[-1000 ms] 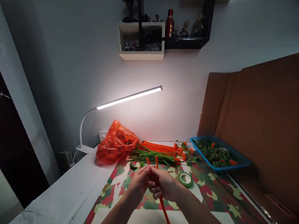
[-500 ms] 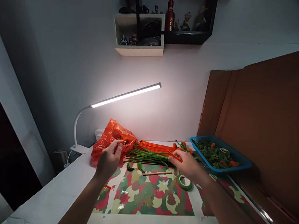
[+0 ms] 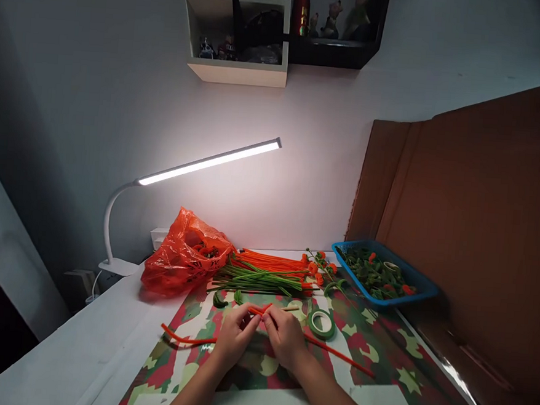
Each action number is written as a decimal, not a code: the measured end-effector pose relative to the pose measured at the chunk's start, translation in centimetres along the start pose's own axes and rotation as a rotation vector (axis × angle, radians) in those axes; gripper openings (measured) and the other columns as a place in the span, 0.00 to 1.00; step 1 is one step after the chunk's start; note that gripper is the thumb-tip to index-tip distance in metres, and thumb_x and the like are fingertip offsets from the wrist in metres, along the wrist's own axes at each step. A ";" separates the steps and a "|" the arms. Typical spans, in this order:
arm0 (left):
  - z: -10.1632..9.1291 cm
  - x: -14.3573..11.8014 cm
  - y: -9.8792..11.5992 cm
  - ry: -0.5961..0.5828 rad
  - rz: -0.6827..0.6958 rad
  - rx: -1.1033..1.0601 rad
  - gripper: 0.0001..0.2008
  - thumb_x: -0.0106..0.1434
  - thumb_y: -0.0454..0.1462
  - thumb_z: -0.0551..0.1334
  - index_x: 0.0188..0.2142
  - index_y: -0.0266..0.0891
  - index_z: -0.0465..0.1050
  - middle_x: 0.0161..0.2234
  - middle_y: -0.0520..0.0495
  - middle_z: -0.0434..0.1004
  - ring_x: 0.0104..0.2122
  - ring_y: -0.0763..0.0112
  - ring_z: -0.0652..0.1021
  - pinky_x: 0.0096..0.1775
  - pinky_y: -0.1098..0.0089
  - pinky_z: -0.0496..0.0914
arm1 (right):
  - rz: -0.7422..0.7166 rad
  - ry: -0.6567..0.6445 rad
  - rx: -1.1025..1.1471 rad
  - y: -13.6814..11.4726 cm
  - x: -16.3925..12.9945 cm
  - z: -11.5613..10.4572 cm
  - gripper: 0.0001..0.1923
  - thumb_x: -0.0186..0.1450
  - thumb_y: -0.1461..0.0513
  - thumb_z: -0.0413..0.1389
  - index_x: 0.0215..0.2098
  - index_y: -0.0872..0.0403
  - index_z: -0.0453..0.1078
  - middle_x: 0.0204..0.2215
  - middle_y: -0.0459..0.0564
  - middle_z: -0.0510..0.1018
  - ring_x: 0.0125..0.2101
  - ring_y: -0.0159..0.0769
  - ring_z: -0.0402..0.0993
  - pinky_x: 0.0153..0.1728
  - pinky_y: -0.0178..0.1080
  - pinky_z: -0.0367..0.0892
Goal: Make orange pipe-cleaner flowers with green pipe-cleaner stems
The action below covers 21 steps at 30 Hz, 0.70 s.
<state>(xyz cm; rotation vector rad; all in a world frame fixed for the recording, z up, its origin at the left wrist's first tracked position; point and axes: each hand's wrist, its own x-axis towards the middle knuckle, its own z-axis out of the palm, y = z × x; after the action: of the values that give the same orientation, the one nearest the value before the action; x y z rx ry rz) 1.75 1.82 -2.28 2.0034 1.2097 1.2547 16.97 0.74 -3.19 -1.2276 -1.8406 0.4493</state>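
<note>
Nearest, the left hand (image 3: 234, 336) and the right hand (image 3: 283, 334) met over the patterned mat (image 3: 380, 352), fingertips drawn together in a pinch on orange pipe cleaners (image 3: 262, 311); one length ran from the left hand out to the left across the mat's edge, and another trailed from the right hand toward the right. These looked light, thin and fuzzy, soft on the surface yet wiry enough to hold a bend, so a fingertip pinch close to the crossing point seemed the surest hold, since the loose ends would flop and swing. Just beside the right hand lay a roll of green tape (image 3: 321, 323), flat on the mat. Beyond the hands a bundle of green and orange stems (image 3: 265, 271) stretched sideways, with an orange plastic bag (image 3: 183, 259) touching its left end. Farther right stood a blue tray (image 3: 411, 296) of green bits, against brown cardboard (image 3: 471, 229). At the back a lit desk lamp (image 3: 208, 161) leaned over the table.
</note>
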 end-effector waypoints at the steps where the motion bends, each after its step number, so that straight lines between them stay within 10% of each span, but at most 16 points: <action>1: -0.2 0.0 -0.1 0.002 -0.008 -0.016 0.14 0.62 0.46 0.56 0.31 0.39 0.75 0.25 0.49 0.76 0.24 0.71 0.72 0.26 0.73 0.64 | 0.007 0.003 0.010 0.0 -0.1 -0.1 0.15 0.70 0.59 0.44 0.27 0.53 0.64 0.24 0.47 0.73 0.27 0.33 0.67 0.28 0.34 0.51; 21: -0.4 0.3 -0.5 0.018 -0.038 -0.064 0.18 0.59 0.49 0.61 0.23 0.38 0.71 0.18 0.53 0.67 0.19 0.74 0.66 0.22 0.74 0.60 | 0.047 0.037 0.133 -1.0 0.0 -1.1 0.06 0.65 0.63 0.54 0.33 0.53 0.72 0.27 0.46 0.78 0.29 0.33 0.72 0.31 0.32 0.61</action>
<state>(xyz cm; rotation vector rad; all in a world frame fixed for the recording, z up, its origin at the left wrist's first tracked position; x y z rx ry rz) 1.22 2.25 -2.31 1.9190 1.1953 1.2793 17.25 0.14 -1.89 -1.1826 -1.7254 0.5626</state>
